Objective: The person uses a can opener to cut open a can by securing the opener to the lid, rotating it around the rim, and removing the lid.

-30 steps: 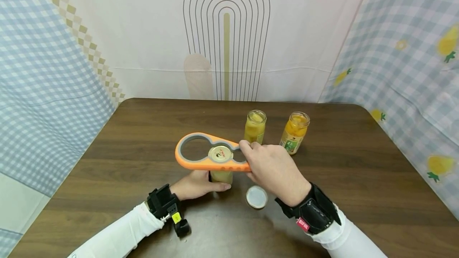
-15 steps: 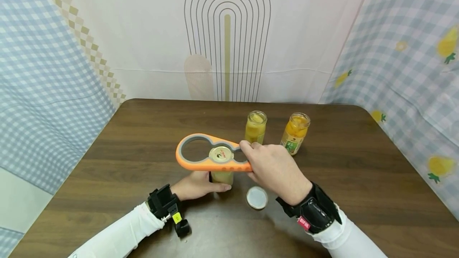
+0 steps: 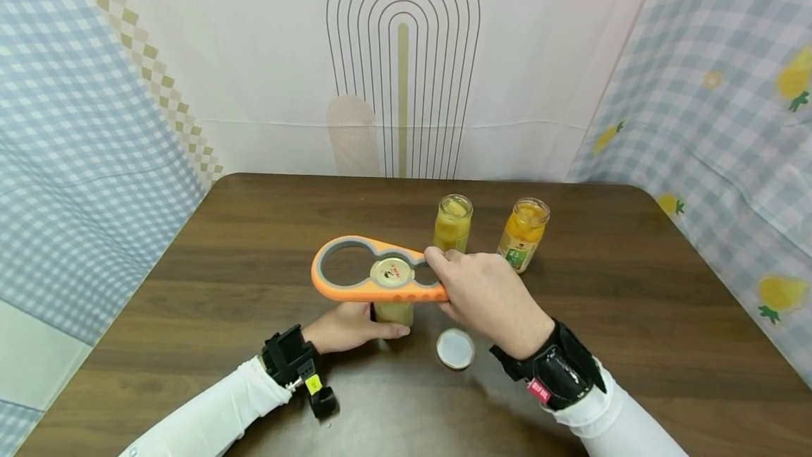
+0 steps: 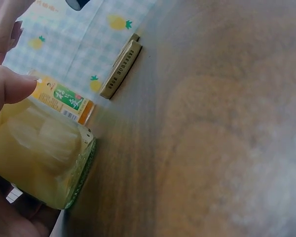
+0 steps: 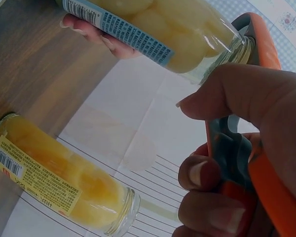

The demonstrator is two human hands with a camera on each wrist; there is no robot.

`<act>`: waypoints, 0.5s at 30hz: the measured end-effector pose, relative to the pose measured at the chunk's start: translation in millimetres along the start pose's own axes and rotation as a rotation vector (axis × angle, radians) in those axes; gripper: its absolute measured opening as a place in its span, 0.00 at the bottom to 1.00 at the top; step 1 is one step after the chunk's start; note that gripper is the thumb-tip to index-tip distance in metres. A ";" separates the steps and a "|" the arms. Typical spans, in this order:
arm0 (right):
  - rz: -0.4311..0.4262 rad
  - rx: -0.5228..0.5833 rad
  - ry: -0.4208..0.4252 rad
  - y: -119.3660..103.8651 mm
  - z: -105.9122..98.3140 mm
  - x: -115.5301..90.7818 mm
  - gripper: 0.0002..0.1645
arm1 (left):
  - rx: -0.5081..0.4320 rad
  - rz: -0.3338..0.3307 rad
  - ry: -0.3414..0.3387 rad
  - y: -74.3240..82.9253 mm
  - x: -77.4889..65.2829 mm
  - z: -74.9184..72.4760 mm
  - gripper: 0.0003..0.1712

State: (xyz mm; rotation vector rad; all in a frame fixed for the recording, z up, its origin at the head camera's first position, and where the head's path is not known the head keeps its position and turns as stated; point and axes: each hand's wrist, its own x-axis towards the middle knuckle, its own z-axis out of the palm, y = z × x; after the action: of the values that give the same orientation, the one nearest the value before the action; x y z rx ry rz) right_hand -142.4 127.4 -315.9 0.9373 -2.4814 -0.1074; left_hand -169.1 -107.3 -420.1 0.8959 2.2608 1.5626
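My left hand (image 3: 349, 328) grips a glass jar (image 3: 395, 313) of pale fruit chunks, standing on the table. The jar's gold lid (image 3: 391, 272) sits in the inner gap of an orange and grey jar opener (image 3: 345, 295). My right hand (image 3: 491, 295) holds the opener by its right end, fingers curled round the handles in the right wrist view. A blue label shows on the gripped jar (image 5: 187, 34) in that view, with left fingertips (image 5: 96, 37) beneath it. The left wrist view has the jar's base (image 4: 44, 153) close up.
Behind the right hand stand two lidless jars, one of pale yellow fruit (image 3: 452, 226) and one of orange fruit (image 3: 523, 235). A loose lid (image 3: 454, 349) lies with its white inside up, near the right wrist. Patterned cloths (image 3: 273, 69) hang round the brown table (image 3: 266, 245).
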 end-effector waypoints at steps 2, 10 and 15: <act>-0.001 0.006 0.001 0.4 0.3 0.2 0.29 | -0.008 -0.006 -0.002 -0.4 0.0 -0.5 0.37; -0.005 0.020 0.003 0.9 -0.5 0.5 0.26 | 0.002 0.013 -0.004 -1.0 -0.2 0.2 0.38; 0.013 0.019 -0.006 -1.4 -2.9 -0.8 0.26 | -0.005 0.001 -0.006 0.1 0.5 0.1 0.39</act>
State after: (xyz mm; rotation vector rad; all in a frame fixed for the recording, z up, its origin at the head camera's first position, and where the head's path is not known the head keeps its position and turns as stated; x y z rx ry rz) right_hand -139.8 127.1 -313.9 0.9295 -2.4978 -0.0829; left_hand -169.4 -106.9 -419.9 0.8990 2.2519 1.5635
